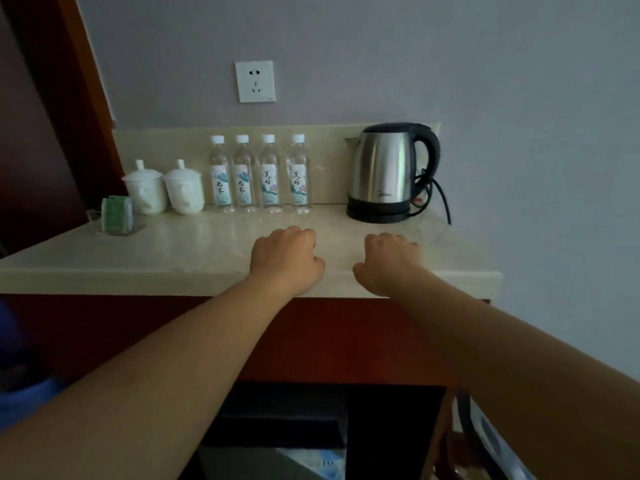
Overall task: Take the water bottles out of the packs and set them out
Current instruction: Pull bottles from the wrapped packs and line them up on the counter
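Marble, pale and glossy, makes up the counter, and four water bottles stand on it in a tight row against the low backsplash, long axes upright, white caps up, printed labels facing the room. Neighbouring bottles sit just beside one another, perhaps touching (hard to tell in this dim light). To their left are two white lidded cups and a clear holder of green packets; to their right, with a gap between, a steel kettle on its black base, cord trailing off the right side.

Both hands rest near the front edge, empty: the left hand loosely curled, knuckles forward, the right hand likewise curled, fingers bent down. Bare counter lies between hands and bottles, and a wide bare stretch runs along the front to the left corner.
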`<action>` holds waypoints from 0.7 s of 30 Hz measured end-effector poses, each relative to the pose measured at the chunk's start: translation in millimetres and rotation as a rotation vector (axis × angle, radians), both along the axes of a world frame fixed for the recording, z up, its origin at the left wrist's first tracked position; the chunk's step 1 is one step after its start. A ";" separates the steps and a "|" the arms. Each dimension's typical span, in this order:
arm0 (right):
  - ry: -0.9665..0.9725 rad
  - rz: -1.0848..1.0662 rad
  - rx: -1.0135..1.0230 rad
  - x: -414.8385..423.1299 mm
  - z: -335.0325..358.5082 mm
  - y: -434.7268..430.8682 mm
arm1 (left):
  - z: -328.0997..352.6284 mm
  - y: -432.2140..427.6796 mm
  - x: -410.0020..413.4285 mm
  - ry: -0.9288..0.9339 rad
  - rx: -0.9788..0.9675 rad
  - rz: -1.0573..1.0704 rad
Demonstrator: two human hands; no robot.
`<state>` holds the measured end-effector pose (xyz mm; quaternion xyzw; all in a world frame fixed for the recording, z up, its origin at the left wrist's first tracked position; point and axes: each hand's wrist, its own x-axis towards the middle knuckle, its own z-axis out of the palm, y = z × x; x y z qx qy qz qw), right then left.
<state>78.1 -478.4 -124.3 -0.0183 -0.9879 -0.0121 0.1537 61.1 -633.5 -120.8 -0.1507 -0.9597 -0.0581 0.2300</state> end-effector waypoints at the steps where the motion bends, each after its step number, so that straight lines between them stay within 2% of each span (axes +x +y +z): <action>1: -0.001 -0.013 0.007 10.8 0.3 4.4 | 0.6 5.8 7.8 0.000 0.003 -0.025; 13: 0.033 -0.232 0.017 100.4 34.0 121.5 | 21.5 135.8 67.6 0.050 0.010 -0.269; 21: -0.012 -0.308 0.070 127.0 35.0 237.7 | 26.1 268.2 94.7 0.026 0.046 -0.398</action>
